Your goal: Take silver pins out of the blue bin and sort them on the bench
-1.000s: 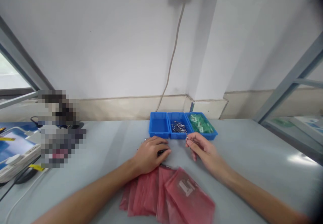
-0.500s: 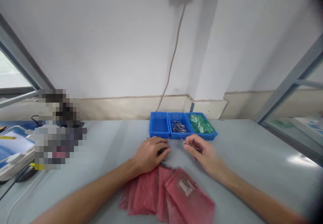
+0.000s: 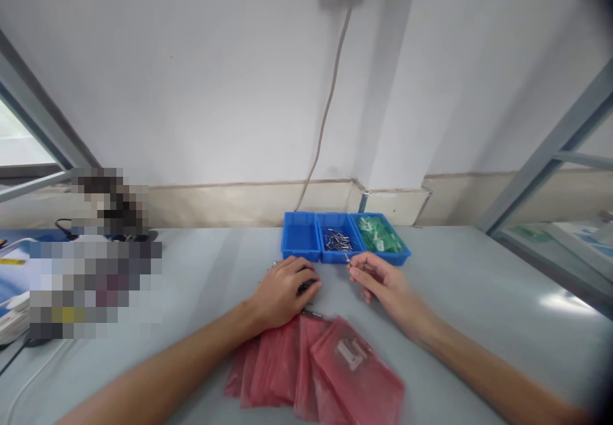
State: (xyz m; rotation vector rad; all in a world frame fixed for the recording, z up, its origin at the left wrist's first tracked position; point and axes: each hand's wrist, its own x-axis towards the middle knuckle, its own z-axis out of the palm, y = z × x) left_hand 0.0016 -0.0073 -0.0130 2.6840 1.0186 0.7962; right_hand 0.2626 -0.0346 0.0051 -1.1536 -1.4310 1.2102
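left hand (image 3: 283, 291) over dark parts (image 3: 305, 287) | right hand (image 3: 378, 279) pinching thin piece (image 3: 347, 258)

Person's L forearm (image 3: 184, 361) angled up from lower L; L grip (image 3: 283, 291) palm-down, fingers (image 3: 305, 274) bent; R forearm (image 3: 488, 366) opp.; R grip (image 3: 382, 280) w/ thumb (image 3: 363, 278) & index (image 3: 365, 260) pinched tog.

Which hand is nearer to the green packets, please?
Right: the right hand is just in front of the green packets; the left hand is farther off, toward their left.
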